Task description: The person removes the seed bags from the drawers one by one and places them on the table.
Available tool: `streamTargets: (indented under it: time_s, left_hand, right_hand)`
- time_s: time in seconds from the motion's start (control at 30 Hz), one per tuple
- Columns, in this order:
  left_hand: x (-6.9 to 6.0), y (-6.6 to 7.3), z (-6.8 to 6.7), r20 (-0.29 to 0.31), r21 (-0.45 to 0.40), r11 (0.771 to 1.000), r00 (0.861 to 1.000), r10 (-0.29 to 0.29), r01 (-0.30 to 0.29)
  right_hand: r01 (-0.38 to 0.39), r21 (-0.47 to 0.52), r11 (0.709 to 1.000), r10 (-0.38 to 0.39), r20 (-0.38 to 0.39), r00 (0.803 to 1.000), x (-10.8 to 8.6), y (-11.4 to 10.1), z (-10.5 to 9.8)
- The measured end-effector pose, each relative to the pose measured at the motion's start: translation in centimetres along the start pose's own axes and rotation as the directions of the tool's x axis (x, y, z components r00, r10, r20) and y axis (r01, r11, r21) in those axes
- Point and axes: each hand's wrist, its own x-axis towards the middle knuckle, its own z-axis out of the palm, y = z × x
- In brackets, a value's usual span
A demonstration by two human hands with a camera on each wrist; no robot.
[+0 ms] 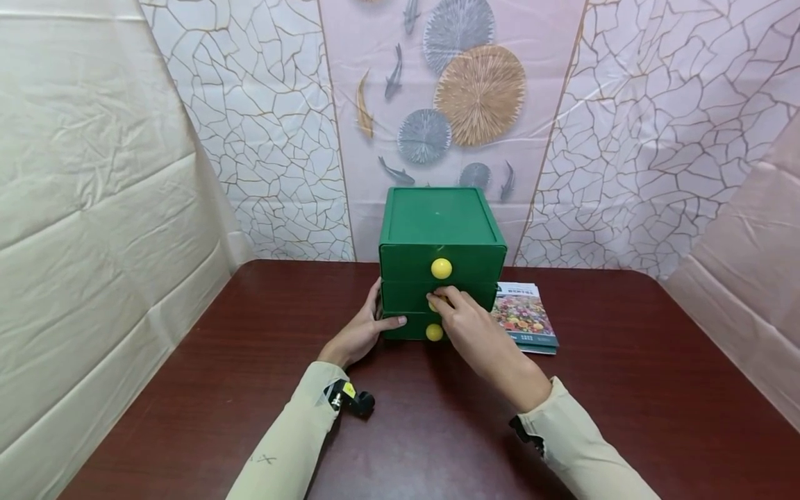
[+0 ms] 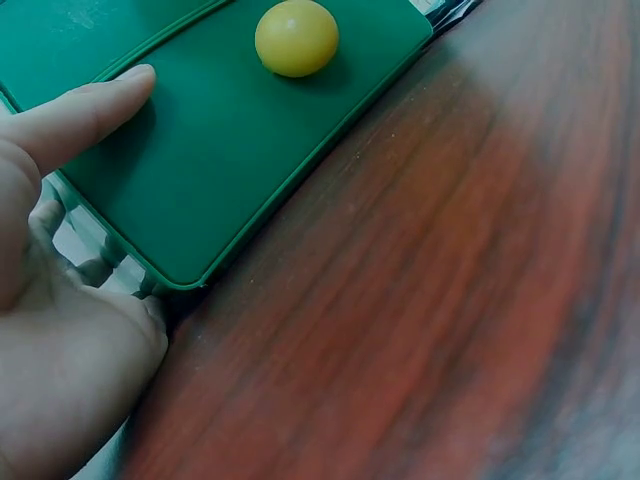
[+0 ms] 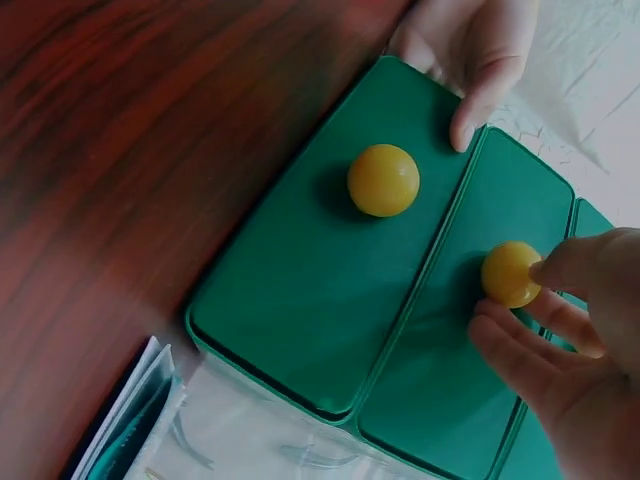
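A green three-drawer box [image 1: 442, 217] stands on the table with a round yellow knob on each drawer front. My right hand [image 1: 478, 333] pinches the middle knob [image 3: 512, 274] between thumb and fingers; in the head view the fingers cover most of it. My left hand [image 1: 359, 333] holds the box's lower left side, its thumb on the bottom drawer front [image 2: 220, 150] and its other fingers along the side. The bottom knob [image 2: 297, 38] and the top knob [image 1: 441, 269] are untouched. All three drawers look closed.
Booklets with a flower picture [image 1: 525, 316] lie on the dark red table [image 1: 625, 389] just right of the box. A patterned cloth [image 1: 281, 139] hangs behind the table, with pale cloth at both sides.
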Motion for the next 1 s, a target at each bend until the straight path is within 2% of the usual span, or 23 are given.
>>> streamTargets:
  time_s: [0.3, 0.57, 0.77, 1.0]
  left_hand:
    - [0.0, 0.0, 0.1, -0.015, -0.025, 1.0, 1.0, 0.011, -0.011]
    - [0.0, 0.2, 0.2, -0.033, -0.069, 0.997, 0.999, 0.014, -0.016]
    - [-0.1, 0.7, 0.1, -0.064, -0.106, 0.991, 0.995, 0.075, -0.081]
    - [-0.3, 1.8, -0.4, -0.071, -0.053, 0.983, 0.983, 0.17, -0.173]
  right_hand:
    - [-0.002, 0.186, 0.983, 0.015, -0.067, 0.998, -0.1, 0.9, 0.5]
    - [0.007, 0.175, 0.985, 0.009, -0.091, 0.996, -0.3, 1.0, 0.7]
    - [-0.003, 0.179, 0.984, 0.025, -0.122, 0.992, -0.3, 0.9, 0.7]
    - [-0.018, 0.163, 0.986, 0.039, -0.125, 0.991, -0.3, 0.9, 0.4]
